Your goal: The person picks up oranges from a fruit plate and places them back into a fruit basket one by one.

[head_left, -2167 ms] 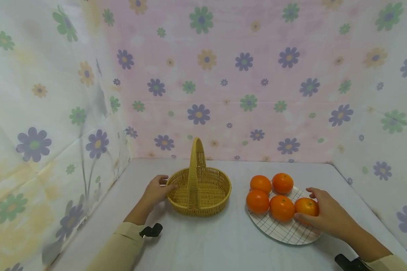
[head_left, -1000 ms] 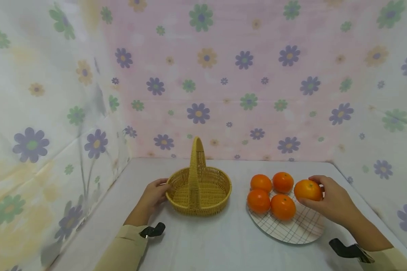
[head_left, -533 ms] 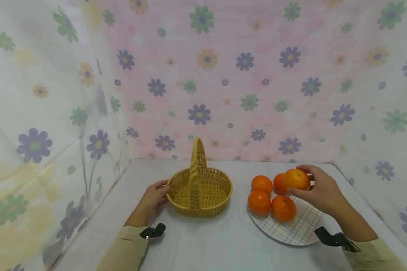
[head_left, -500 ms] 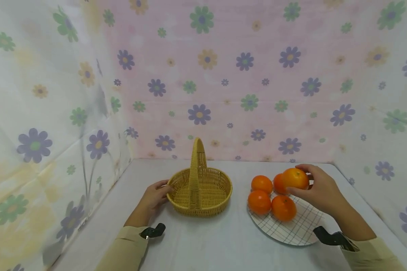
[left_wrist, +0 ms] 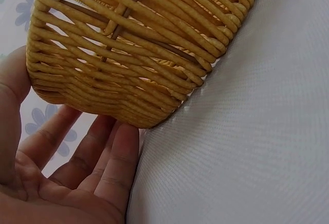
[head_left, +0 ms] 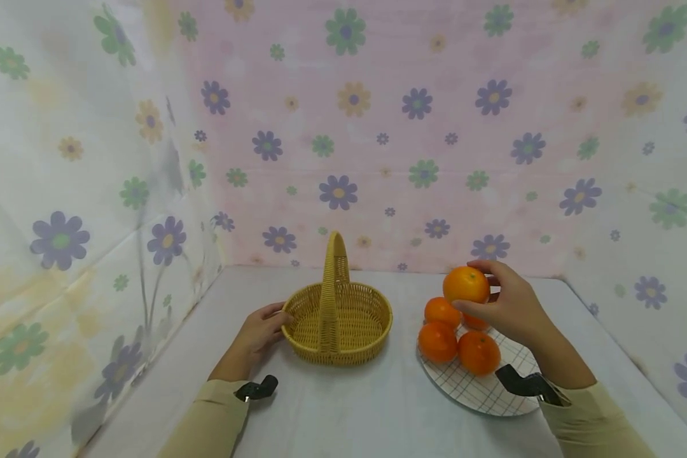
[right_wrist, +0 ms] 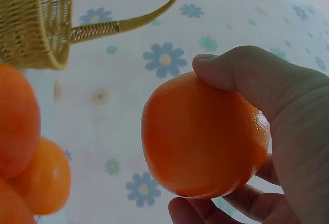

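Observation:
My right hand [head_left: 512, 305] grips an orange [head_left: 466, 285] between thumb and fingers, raised over the back of the plate. In the right wrist view the thumb lies on one side of this orange [right_wrist: 205, 136] and the fingertips on the other. Below it, several more oranges [head_left: 479, 352] sit on a round white plate [head_left: 492, 401] with a grid pattern; the held one partly hides the rearmost. My left hand [head_left: 261, 331] holds the left end of a yellow wicker basket [head_left: 357, 353], thumb at the rim. In the left wrist view the fingers touch its woven side [left_wrist: 118, 75].
The basket's tall arched handle [head_left: 327, 299] stands upright across its middle. A white cloth [head_left: 343, 413] covers the table. Flower-printed fabric [head_left: 378, 127] walls the back and both sides.
My right hand has lifted the orange off the plate's right side and carried it up and leftward over the others. The left hand stays at the basket, its thumb slightly shifted.

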A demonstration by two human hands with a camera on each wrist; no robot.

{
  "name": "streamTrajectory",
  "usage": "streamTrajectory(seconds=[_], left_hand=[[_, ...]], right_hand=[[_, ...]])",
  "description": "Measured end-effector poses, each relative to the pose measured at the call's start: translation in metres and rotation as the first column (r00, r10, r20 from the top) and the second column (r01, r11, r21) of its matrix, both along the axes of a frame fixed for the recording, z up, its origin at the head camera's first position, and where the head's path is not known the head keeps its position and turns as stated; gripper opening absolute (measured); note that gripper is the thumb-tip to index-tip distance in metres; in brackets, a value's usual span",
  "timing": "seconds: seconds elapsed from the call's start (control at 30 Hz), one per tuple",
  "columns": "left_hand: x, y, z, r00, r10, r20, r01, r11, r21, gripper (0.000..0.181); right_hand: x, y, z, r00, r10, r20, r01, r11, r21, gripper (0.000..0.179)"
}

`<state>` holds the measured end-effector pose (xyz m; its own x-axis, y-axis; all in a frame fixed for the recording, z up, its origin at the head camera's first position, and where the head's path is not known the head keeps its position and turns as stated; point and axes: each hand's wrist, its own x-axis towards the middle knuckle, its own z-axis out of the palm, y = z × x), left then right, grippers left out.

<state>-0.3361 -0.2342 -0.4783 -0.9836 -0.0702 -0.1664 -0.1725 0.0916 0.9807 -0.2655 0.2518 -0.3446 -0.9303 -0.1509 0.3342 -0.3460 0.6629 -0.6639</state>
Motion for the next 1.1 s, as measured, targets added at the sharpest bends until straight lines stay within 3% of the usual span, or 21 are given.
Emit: streamTrajectory(seconds=[0.4, 0.6, 0.73, 1.1], left_hand=[[0.002, 0.001, 0.000, 0.999, 0.029, 0.017, -0.029, 1.000, -0.002, 0.057], [0.001, 0.002, 0.002, 1.000, 0.018, 0.010, -0.018, 1.000, 0.002, 0.058], [0.001, 0.002, 0.003, 1.000, 0.011, 0.000, -0.011, 1.000, -0.004, 0.058], [0.002, 0.001, 0.004, 1.000, 0.001, 0.003, -0.001, 1.000, 0.006, 0.058]], right_hand=[[-0.018, -0.041, 0.008, 0.999, 0.039, 0.002, -0.039, 0.998, -0.045, 0.082], [-0.022, -0.061, 0.013, 0.996, 0.071, 0.054, -0.062, 0.988, -0.142, 0.085], [-0.023, -0.073, 0.006, 0.995, 0.077, 0.069, -0.064, 0.983, -0.170, 0.084], [-0.030, -0.095, -0.014, 0.991, 0.126, 0.053, -0.118, 0.984, -0.135, 0.084]])
